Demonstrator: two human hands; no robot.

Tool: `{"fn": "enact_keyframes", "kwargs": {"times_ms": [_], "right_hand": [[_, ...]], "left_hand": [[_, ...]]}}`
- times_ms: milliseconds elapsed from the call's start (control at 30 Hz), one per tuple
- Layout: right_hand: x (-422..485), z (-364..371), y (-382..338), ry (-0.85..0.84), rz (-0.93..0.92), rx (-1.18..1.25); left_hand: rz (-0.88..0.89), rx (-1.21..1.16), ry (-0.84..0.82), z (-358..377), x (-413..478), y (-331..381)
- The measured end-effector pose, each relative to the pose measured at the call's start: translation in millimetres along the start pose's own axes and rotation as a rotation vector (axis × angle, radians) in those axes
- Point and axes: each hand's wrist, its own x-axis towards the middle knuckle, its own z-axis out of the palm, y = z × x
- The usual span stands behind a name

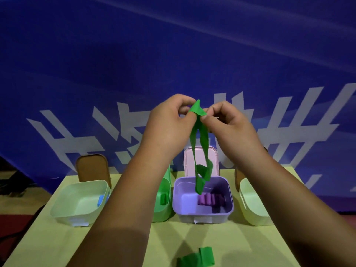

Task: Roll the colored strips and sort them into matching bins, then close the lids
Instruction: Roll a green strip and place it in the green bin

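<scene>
Currently held: a green strip (205,143), lifted well above the bench (169,237) and hanging doubled in two strands, with its lower end dangling in front of the purple bin (202,216).
Left hand (169,122): raised, thumb and forefinger pinching the top of the strip from the left.
Right hand (231,124): raised just beside the left one, its fingers (204,118) pinching the same top end from the right.
Step in hand: judging by the grip, the roll is only about to be started at the top; no coil shows yet.
Purple bin: holds a row of purple rolls (210,201); its pink lid (214,157) stands upright behind it.
Green bin (163,212): mostly hidden by the left forearm; a few green rolls (163,199) show inside.
Left bin (57,209): pale, with one blue roll (101,200) against its right wall; a brown lid (92,168) stands upright behind it.
Right bin (248,205): pale and partly covered by the right forearm; its contents cannot be told.
Spare strip (198,257): another green one lies unrolled at the near edge of the bench.
Done: purple, green and blue rolls already sit in matching bins.
Left to do: roll the held strip and put it in the green bin, do the same with the spare strip, then shut the lids, since every lid that shows is open.
</scene>
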Motion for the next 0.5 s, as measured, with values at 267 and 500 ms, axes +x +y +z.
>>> {"fn": "enact_keyframes", "kwargs": {"times_ms": [267,500], "right_hand": [[1,13,-8,-0.019,0.028,0.109],[18,39,-2,0.031,0.033,0.077]], "left_hand": [[-0.003,-0.024,0.02,-16,5,-7],[-0.011,-0.03,-0.011,-40,9,-30]]}}
